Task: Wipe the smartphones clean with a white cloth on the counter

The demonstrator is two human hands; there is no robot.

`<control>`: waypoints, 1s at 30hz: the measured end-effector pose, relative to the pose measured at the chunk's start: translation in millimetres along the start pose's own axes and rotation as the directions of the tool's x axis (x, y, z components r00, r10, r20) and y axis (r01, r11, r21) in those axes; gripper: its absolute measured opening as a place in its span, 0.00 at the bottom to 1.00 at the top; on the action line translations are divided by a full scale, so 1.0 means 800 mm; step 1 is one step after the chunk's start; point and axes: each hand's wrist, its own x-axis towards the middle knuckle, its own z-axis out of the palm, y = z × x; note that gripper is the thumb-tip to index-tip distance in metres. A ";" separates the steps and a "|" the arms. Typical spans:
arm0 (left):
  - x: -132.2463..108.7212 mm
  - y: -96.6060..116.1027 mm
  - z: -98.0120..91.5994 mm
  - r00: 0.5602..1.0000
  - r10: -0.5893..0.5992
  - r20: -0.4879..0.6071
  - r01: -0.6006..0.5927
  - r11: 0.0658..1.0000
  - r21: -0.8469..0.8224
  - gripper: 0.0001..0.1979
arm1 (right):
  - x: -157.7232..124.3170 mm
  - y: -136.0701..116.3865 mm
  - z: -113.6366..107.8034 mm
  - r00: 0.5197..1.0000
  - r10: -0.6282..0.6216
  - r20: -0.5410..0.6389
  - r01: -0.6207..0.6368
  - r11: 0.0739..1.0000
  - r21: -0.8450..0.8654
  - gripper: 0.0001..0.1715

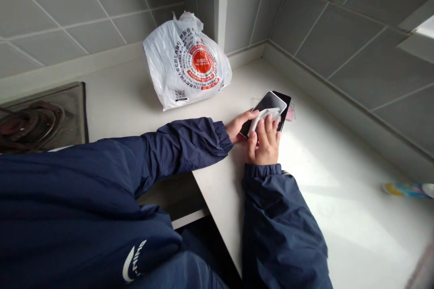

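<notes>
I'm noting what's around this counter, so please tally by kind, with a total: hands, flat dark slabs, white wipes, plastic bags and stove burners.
Hands: 2 (left hand, right hand)
Flat dark slabs: 2 (pale-rimmed slab, black slab)
White wipe: 1
Plastic bag: 1
Stove burner: 1
Total: 7

Dark rectangular device looks pretty glossy. White papery wipe seems matt, white plastic bag kinda shiny.

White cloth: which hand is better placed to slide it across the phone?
Right, probably: the right hand rests on the cloth, over the phone, while the left hand holds the phone's edge and seems better placed to steady it.
</notes>
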 end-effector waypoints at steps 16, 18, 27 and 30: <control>-0.014 0.016 0.010 0.948 0.147 0.283 -0.251 0.892 0.376 0.28 | 0.007 -0.002 -0.010 0.982 0.104 -0.155 -0.112 0.993 -0.042 0.45; -0.015 0.018 0.010 0.948 0.140 0.287 -0.249 0.888 0.387 0.28 | 0.007 0.006 -0.007 0.979 0.078 -0.187 -0.089 0.995 -0.049 0.46; 0.001 -0.006 -0.006 0.999 0.044 -0.013 -0.044 0.998 0.051 0.33 | 0.001 0.001 -0.001 1.000 0.025 -0.008 -0.025 0.996 -0.085 0.36; 0.002 0.001 -0.001 0.999 0.010 -0.032 -0.011 0.999 -0.038 0.37 | 0.001 -0.006 -0.008 0.995 -0.072 0.067 0.073 0.997 -0.013 0.33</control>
